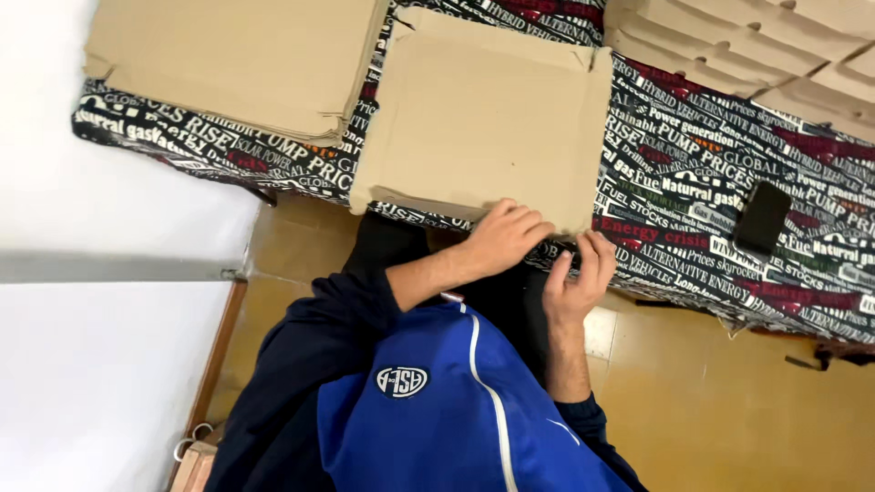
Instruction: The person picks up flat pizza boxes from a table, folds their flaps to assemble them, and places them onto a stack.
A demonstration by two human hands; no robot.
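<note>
— Cardboard was under both hands, wasn't it?
— Yes. The left hand (503,239) lay curled over the near edge of one flat cardboard sheet (483,118), its grip clasping that edge; the right hand (576,278) hung released just beside it.
— Where was the sheet?
— On the cloth-covered tabletop (674,173), between two cardboard stacks (237,64), with one black phone (762,219) well apart.

**Cardboard Laid Out Across the Tabletop**

A flat cardboard sheet (488,118) is laid on the tabletop (674,182), its near edge at the tabletop's rim. A cardboard stack (237,64) is set to its left, and folded boxes (756,46) to its right at the far edge. A phone (762,219) is placed right of the sheet, near the rim.
</note>
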